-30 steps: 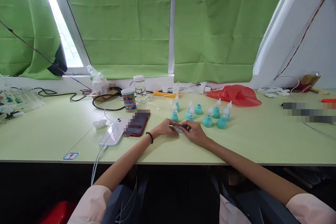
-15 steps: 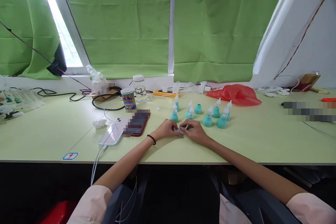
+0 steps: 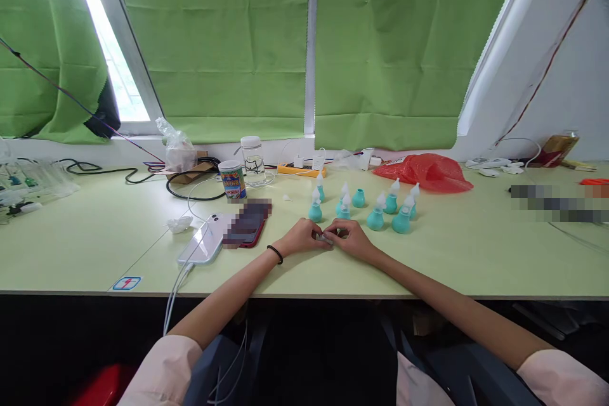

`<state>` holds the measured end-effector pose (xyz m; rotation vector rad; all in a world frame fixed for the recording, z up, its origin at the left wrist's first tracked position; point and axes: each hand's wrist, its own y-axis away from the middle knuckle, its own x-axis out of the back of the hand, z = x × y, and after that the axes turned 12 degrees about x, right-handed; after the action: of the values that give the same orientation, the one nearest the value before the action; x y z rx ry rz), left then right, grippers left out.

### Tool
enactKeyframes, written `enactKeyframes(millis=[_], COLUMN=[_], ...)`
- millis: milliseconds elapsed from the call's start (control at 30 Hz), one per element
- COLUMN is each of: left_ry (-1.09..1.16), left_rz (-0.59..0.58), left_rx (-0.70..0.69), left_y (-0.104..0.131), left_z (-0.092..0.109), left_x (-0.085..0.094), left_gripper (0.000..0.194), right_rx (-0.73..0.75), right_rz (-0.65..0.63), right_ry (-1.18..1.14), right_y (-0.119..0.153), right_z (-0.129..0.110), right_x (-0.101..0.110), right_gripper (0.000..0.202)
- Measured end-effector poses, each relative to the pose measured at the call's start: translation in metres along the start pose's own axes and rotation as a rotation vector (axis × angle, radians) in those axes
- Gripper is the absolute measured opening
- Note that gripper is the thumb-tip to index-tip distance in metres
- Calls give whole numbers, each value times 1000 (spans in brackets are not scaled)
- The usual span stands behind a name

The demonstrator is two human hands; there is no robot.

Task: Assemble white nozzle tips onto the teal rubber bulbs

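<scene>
My left hand (image 3: 303, 236) and my right hand (image 3: 351, 239) meet fingertip to fingertip just above the table. Between them is a small whitish, clear piece (image 3: 324, 239), mostly covered by the fingers, which both hands pinch. Behind the hands stand several teal bulbs with clear pointed tips, among them one at the left (image 3: 314, 208) and one at the right (image 3: 402, 219). A teal bulb without a tip (image 3: 358, 198) stands at the back of the group. A tiny white piece (image 3: 286, 198) lies to the left of them.
Left of my hands lie a white phone (image 3: 202, 244), a dark red-edged phone (image 3: 257, 228) and crumpled plastic (image 3: 179, 224). Farther back stand a patterned can (image 3: 233, 181), a clear jar (image 3: 254, 162) and an orange power strip (image 3: 297, 170). A red plastic bag (image 3: 423, 172) lies behind the bulbs.
The fingertips of both hands have come slightly closer together, and less of the small clear piece shows between them. The bulbs stand as before.
</scene>
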<state>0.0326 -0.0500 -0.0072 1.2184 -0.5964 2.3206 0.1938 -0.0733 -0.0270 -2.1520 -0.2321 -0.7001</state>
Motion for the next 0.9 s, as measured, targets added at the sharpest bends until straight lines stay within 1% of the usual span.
enactKeyframes(millis=[267, 700, 900], left_ry=[7, -3, -3], left_rz=[14, 29, 22], left_rx=[4, -11, 1], left_y=[-1, -1, 0], left_z=[-2, -2, -1], left_x=[-3, -4, -3], left_gripper=[44, 44, 45], right_rx=[-6, -6, -30], right_rz=[5, -20, -16], right_ry=[-3, -31, -27], right_y=[0, 0, -1], right_z=[-1, 1, -3], right_x=[0, -1, 0], right_gripper=[13, 16, 15])
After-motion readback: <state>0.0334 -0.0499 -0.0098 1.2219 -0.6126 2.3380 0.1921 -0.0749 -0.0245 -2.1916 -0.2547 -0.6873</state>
